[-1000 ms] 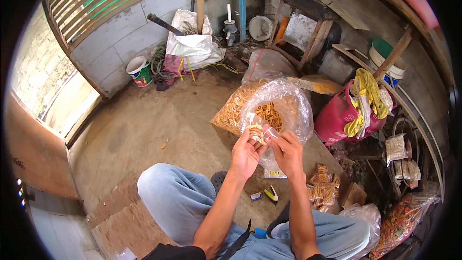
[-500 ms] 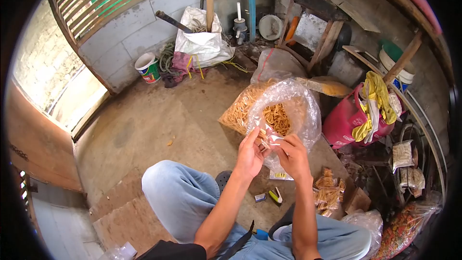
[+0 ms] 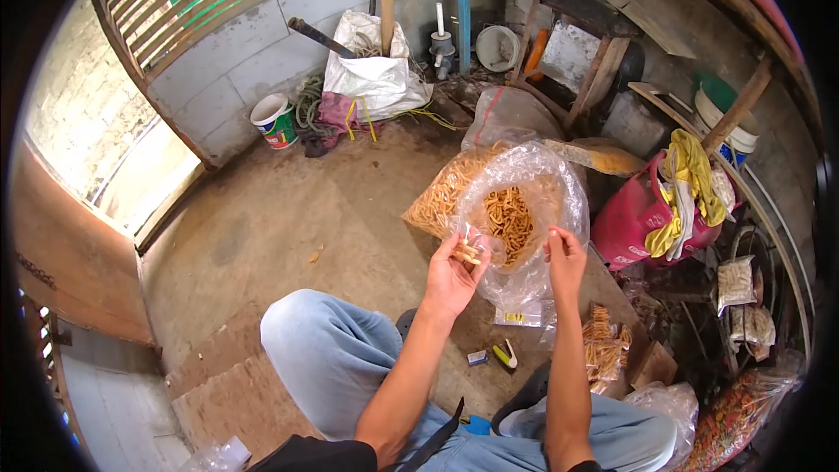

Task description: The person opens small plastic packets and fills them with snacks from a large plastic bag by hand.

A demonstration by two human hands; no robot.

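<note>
packet [image 3: 473,250], small, clear, w/ snack sticks [image 3: 468,255]: in l. hand [image 3: 453,287], fingers clamped on it. r. hand [image 3: 565,264]: 3 o'clock from l. hand, fingers curled; can't tell if closed on anything. big clear bag [image 3: 572,197], open, w/ loose sticks [image 3: 509,214]: 1 o'clock from l. hand. risks: packet could tip or slip, dropping sticks on floor [image 3: 262,227]; cause, one-handed hold on thin film. bag rim could snag on r. hand, spilling contents; cause, hand v. near rim. diff. vs half-sec. ago: r. hand was at packet, just beside l. hand; now apart, out to 3 o'clock.
</note>
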